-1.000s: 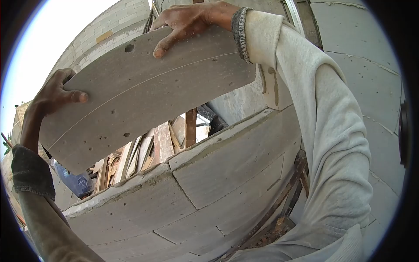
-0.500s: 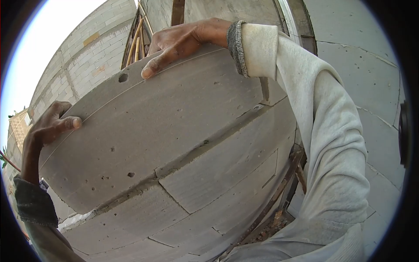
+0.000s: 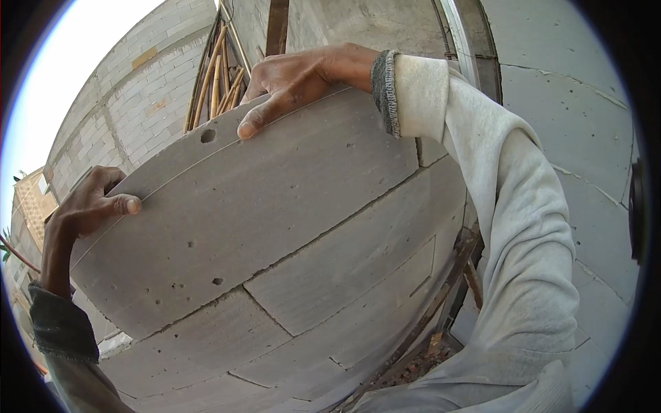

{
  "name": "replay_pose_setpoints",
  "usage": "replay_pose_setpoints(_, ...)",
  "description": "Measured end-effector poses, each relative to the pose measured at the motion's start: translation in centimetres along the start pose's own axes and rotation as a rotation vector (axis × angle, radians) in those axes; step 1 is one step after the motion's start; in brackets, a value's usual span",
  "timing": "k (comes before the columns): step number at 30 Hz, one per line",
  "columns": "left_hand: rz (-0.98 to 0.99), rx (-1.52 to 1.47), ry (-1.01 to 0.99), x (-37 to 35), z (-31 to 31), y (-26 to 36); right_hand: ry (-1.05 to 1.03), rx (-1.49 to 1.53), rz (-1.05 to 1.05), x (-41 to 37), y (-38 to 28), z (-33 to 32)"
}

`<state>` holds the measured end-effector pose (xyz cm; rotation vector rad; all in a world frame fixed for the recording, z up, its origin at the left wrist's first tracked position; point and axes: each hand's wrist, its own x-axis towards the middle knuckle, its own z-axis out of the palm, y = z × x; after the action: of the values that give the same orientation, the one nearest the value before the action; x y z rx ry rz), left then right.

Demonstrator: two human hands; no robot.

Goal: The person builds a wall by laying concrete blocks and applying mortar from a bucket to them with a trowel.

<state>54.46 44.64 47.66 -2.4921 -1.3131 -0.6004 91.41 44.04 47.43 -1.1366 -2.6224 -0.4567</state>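
Note:
A large grey aerated concrete block (image 3: 248, 206) sits on the course of blocks (image 3: 351, 241) below it, with only a thin dark joint between them. My left hand (image 3: 89, 203) grips the block's top edge near its left end, thumb on the front face. Farther right along the same edge, my right hand (image 3: 292, 86) is closed over the top, its thumb on the front and its fingers hidden behind. A thin string (image 3: 180, 171) runs along the block's upper edge, passing under both thumbs. Several small pits mark the face.
Bamboo poles (image 3: 219, 76) lean behind the wall, near a brown upright post (image 3: 277, 27). Another block wall (image 3: 558, 124) rises close on the right. Low down, a brown beam (image 3: 420, 323) slants beside rubble (image 3: 413, 365). A far block wall (image 3: 138, 103) stands at upper left.
The block has come down and slightly right with both hands on it. The wide gap above the lower course has narrowed to a thin joint.

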Motion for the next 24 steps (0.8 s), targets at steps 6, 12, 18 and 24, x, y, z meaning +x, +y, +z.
replay_pose_setpoints(6,-0.066,0.052,-0.077,-0.3,-0.3,1.4,-0.003,-0.005,-0.006,-0.4,0.1,-0.1)
replay_pose_setpoints(12,0.025,-0.012,0.047,0.2,0.6,1.0,0.028,0.000,0.001,-1.1,0.3,0.0)
replay_pose_setpoints(18,-0.006,0.003,0.032,0.0,0.6,1.3,0.041,0.012,-0.003,-1.2,0.1,0.1)
replay_pose_setpoints(24,0.003,0.063,0.147,0.0,1.2,0.5,0.059,0.016,0.008,-1.3,0.5,0.5)
